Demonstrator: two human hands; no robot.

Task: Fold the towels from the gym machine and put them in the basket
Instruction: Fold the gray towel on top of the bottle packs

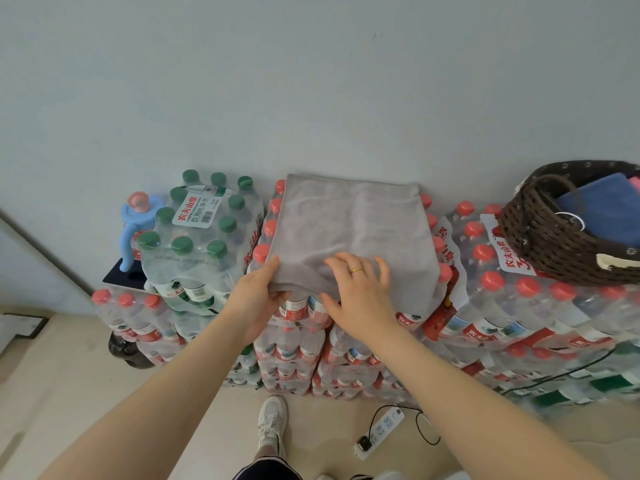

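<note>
1. Floor, nearest: a white sneaker (273, 421) stands on the beige floor (86, 393). Just right of it lies a white power strip (380, 432) with a black cable (427, 432) looping off to the right.
2. Left hand (257, 295): it pinches the near-left edge of the grey towel (349, 223), thumb on top, fingers curled under the cloth.
3. Right hand (360, 293): fingers spread and flat, palm down, pressing on the towel's near edge just beside the left hand. A gold ring (356, 270) sits on one finger.
4. Grey towel: folded to a rectangle, it lies flat on the middle stack of shrink-wrapped water bottle packs (294, 344), which have red caps. Its near edge hangs slightly over the front of the stack; its far edge reaches the wall (311, 81).
5. Left surroundings: a pack of green-capped bottles (199, 233) rests on a lower red-capped pack. Behind it stands a blue pump dispenser (133, 226) with a pink top.
6. Right container: a dark brown woven basket (554, 237) sits on the right stack of red-capped packs (519, 306), well apart from both hands. It holds a folded blue towel (604, 209); a pink cloth (634, 184) shows at the edge beside it.
7. Obstruction: the basket's handle (545, 188) crosses in front of the blue towel.
</note>
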